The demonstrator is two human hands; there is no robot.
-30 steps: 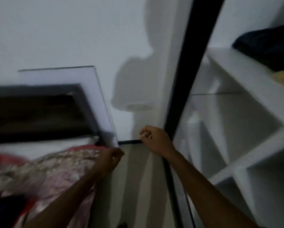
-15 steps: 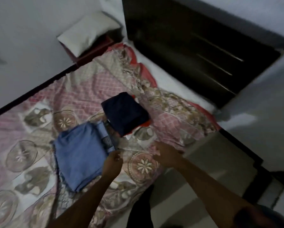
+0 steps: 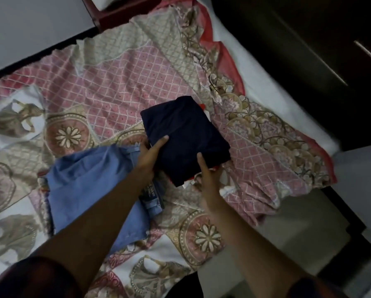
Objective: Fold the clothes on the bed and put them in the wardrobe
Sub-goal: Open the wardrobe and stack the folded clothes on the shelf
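A folded navy garment (image 3: 186,134) lies on the patterned bedspread (image 3: 107,82), with something red showing under its near edge. My left hand (image 3: 151,152) grips its left edge, thumb on top. My right hand (image 3: 208,175) holds its near corner, thumb on top and fingers underneath. A folded light-blue garment (image 3: 88,190) with a dark label lies just to the left, under my left forearm. The wardrobe is out of view.
A dark wooden headboard (image 3: 309,50) runs along the right side past the white mattress edge (image 3: 255,82). A white pillow on a dark red stand (image 3: 124,11) sits at the top. Pale floor (image 3: 287,233) shows at the lower right.
The view swung from the wardrobe shelves to the bed. Both hands reached forward over the bedspread and took hold of the navy garment.
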